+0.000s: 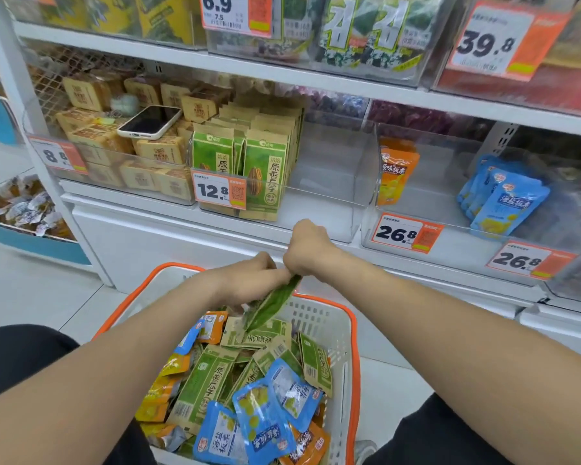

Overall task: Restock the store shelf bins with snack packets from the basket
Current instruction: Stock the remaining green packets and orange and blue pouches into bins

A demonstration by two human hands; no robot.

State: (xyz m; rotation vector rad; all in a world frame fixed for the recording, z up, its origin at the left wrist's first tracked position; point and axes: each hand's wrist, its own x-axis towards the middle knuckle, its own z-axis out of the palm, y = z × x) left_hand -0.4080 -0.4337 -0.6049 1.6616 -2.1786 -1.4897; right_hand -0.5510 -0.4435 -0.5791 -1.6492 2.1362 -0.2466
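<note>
Green packet [275, 303] tilted over white basket [322, 320] — orange-rimmed.

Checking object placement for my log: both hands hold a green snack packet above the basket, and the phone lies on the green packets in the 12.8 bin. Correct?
Not quite. The head view shows the phone lying on the brown packets in the bin left of that. The left hand and right hand do hold the green snack packet above the basket.

Clear plastic bins [332, 176] are seen lined side by side on a white store shelf [155, 213], with orange-and-white price tags [219, 189] fixed to their near edges.
</note>
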